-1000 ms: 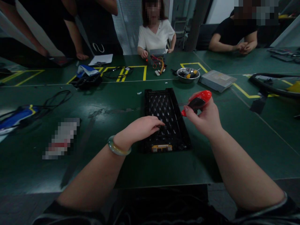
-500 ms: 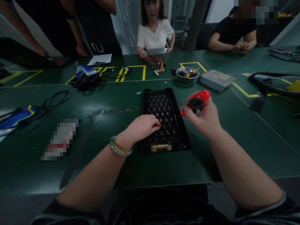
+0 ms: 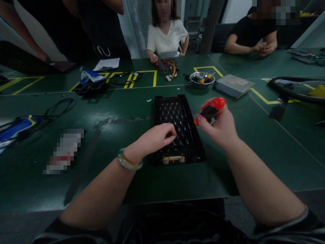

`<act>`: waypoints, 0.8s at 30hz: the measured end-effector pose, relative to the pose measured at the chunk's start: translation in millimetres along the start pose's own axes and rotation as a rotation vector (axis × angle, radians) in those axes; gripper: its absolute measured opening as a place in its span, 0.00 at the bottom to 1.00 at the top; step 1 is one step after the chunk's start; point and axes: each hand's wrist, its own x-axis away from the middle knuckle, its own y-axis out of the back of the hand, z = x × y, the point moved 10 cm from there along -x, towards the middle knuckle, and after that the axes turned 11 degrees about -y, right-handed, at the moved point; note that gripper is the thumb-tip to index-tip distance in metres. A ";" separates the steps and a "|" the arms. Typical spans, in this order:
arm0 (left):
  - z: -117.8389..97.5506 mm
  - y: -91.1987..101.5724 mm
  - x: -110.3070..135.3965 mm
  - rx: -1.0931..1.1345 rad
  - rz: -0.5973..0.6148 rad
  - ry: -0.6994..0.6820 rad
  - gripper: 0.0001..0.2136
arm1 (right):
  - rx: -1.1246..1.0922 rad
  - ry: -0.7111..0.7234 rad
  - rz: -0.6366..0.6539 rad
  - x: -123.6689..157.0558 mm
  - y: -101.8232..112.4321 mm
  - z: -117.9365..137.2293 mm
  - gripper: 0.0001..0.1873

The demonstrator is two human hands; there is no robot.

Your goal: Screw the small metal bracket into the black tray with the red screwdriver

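Holding glossy rounded tool (image 3: pixel 218 103), right hand (image 3: pixel 220 124) near diamond-textured tray (image 3: pixel 173 111)

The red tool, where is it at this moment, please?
In the head view, the red tool is right of centre, held in the right hand, its lower end near the right edge of the black case.

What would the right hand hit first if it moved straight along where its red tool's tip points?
Most likely the black tray, at its right wall: the red tool in the right hand points that way, though depth is unclear.
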 end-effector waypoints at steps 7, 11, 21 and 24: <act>-16.5 -2.5 -1.9 0.172 0.059 -0.081 0.06 | -0.013 0.006 0.006 -0.2 -1.8 -2.0 0.15; -32.2 -6.1 -1.9 0.231 0.102 -0.118 0.09 | -0.010 0.017 0.014 -0.7 -2.2 0.7 0.15; -60.2 -26.6 -4.1 0.166 0.209 -0.290 0.10 | 0.026 0.013 0.014 0.8 -1.3 3.6 0.14; -64.7 -28.2 -3.8 0.141 0.238 -0.345 0.10 | 0.033 0.022 0.013 0.4 -1.3 4.5 0.14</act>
